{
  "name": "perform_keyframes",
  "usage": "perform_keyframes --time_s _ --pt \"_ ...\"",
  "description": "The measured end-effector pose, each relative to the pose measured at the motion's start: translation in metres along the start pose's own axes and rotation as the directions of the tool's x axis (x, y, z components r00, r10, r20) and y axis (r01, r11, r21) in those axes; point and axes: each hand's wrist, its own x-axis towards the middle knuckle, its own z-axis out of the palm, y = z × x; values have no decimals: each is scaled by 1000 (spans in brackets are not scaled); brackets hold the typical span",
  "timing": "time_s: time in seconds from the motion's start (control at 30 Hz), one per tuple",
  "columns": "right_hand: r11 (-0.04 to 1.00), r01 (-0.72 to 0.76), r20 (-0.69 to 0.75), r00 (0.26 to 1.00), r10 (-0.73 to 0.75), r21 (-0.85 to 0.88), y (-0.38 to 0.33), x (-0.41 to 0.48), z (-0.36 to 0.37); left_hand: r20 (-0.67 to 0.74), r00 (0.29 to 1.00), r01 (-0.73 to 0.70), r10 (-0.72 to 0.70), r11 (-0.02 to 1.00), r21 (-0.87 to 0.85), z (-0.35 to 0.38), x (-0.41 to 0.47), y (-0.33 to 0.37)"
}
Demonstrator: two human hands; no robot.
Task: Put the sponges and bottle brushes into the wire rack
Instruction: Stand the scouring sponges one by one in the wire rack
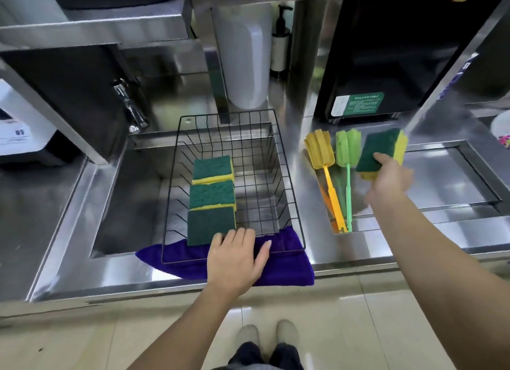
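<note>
A black wire rack (pixel 287 182) sits over the steel sink, its front end on a purple cloth (pixel 287 264). Three green-and-yellow sponges (pixel 212 195) stand in a row along the rack's left side. My left hand (pixel 236 259) rests flat on the rack's front rim and the cloth, fingers spread. My right hand (pixel 389 182) holds a fourth green-and-yellow sponge (pixel 382 149) lifted above the counter right of the rack. A yellow bottle brush (pixel 321 151) and a green bottle brush (pixel 348 149) lie side by side on the counter, just left of that hand.
A chrome tap (pixel 129 104) stands behind the sink's left corner. Behind the rack are a white cylinder (pixel 245 55) and a pump bottle (pixel 281 44). A black appliance (pixel 386 52) stands behind the brushes. A recessed steel lid (pixel 452 182) lies to the right.
</note>
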Motion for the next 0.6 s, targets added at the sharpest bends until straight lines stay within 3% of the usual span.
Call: perform_keyframes --time_s 0.17,0.3,0.47,0.6 --pt "990 113 290 948 -131 79 -2 -30 49 -16 993 121 -120 990 67 -5 -8 -25" --pt "970 236 556 815 -161 -64 5 -53 92 -31 993 118 -116 991 65 -2 -8 -23" --pt "896 371 663 738 -124 -245 32 -73 133 -70 991 114 -111 992 47 3 -9 -23" --pt "879 359 689 723 -49 -313 53 -67 157 -73 991 110 -108 993 30 5 -11 -23"
